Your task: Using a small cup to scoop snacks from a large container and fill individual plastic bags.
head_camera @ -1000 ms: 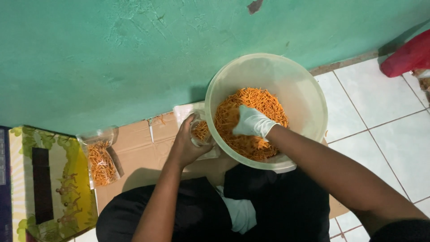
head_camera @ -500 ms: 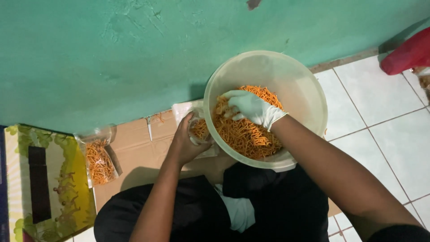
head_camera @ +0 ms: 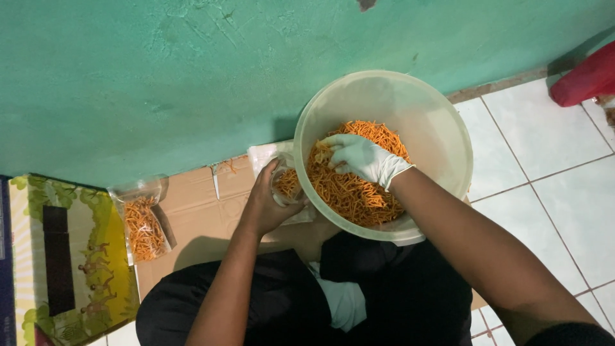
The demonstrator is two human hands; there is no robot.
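Green-painted wall [head_camera: 160, 83] fills the background; white floor tiles [head_camera: 544, 173] lie to the right, and flattened brown cardboard [head_camera: 198, 211] covers the floor at the wall's foot.

Large translucent plastic bowl [head_camera: 442, 115] is seen resting against the lap, tilted toward the wall, partly filled with thin orange fried snack sticks [head_camera: 349, 192].

Right hand [head_camera: 359, 157], in a white glove, is inside the bowl; its fingers are curled around a small bunch of sticks near the bowl's left rim.

Left hand [head_camera: 266, 202], bare, is closed around the mouth of a small clear plastic bag [head_camera: 288, 182] held just beside the bowl's rim; some sticks are already visible inside it.

A second clear bag of sticks [head_camera: 144, 224] lies on the cardboard, well apart to the left, beside a yellow-green printed box [head_camera: 70, 256]. A red object [head_camera: 586, 77] sits at the upper right; its kind cannot be told.

Handling, as judged: the sticks are taken to be very light, dry, stiff and brittle, so a loose cupped pinch is suited rather than a squeeze. The bag film is judged thin, limp and somewhat slippery; it is best gripped at the gathered rim, where the opening can be kept wide.
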